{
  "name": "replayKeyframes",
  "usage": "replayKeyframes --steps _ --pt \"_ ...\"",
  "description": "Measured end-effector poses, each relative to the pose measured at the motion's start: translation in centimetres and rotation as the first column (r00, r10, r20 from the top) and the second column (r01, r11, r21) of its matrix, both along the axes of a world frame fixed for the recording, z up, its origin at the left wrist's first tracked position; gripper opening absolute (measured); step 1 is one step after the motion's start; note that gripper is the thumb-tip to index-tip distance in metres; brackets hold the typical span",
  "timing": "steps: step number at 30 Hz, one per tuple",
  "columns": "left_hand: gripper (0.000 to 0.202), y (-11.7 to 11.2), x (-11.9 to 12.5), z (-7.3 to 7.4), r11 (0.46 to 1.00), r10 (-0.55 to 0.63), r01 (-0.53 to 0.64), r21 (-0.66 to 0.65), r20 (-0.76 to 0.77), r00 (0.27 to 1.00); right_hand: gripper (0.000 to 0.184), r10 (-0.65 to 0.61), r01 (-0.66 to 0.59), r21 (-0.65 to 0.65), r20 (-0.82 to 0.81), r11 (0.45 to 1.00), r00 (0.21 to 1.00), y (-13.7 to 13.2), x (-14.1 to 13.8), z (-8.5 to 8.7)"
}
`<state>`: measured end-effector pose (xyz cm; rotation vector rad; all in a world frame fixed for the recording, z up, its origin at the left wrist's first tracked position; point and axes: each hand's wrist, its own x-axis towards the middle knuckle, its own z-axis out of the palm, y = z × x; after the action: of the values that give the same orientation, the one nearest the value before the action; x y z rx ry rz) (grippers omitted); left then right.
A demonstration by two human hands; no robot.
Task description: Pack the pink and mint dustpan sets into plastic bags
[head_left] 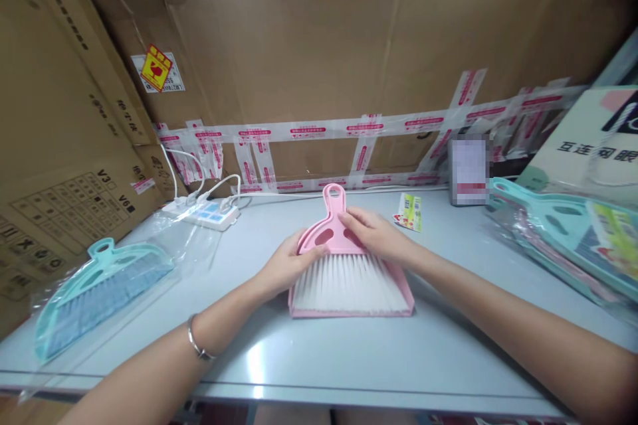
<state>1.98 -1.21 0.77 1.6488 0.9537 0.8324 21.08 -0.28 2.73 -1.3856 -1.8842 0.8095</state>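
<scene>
A pink hand brush with white bristles lies nested on a matching pink dustpan at the middle of the table, handles pointing away from me. My left hand grips the left edge of the set, thumb across the brush head near an oval hole. From the right, my right hand holds the brush just below its handle, fingers closed over the top. The undersides of both hands' grips are hidden. A printed card with yellow-green colouring lies beyond my right hand.
A turquoise brush set in clear plastic lies left. More packed sets are stacked right, near a pixelated upright device. A power strip with white cables sits at the back left. Large cardboard boxes wall the back and left.
</scene>
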Motion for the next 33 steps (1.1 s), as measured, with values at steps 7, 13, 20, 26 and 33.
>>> replayKeyframes --steps 7,13,20,26,33 --pt "0.043 -0.2 0.0 0.1 0.998 -0.006 0.005 -0.055 -0.028 1.0 0.03 -0.115 0.098 0.092 0.205 0.991 0.972 -0.8 -0.4 -0.6" --pt "0.044 -0.1 0.1 -0.1 0.999 -0.007 0.007 -0.044 0.003 1.0 0.031 -0.098 0.084 0.09 0.165 0.992 0.981 -0.8 -0.6 -0.6" --pt "0.044 0.4 -0.5 0.2 0.997 0.077 -0.077 0.0 0.004 0.997 0.04 -0.214 0.208 0.117 0.039 0.971 0.976 3.0 8.3 -1.9" --pt "0.046 1.6 -1.5 -0.2 0.991 0.137 -0.137 0.005 0.019 0.99 0.025 -0.274 0.248 0.119 0.317 0.961 0.908 4.5 14.5 -3.7" --pt "0.046 1.8 -1.6 -0.2 0.988 0.156 -0.157 0.005 0.048 0.987 0.021 -0.39 0.332 0.204 0.516 0.921 0.763 4.4 12.3 -3.6"
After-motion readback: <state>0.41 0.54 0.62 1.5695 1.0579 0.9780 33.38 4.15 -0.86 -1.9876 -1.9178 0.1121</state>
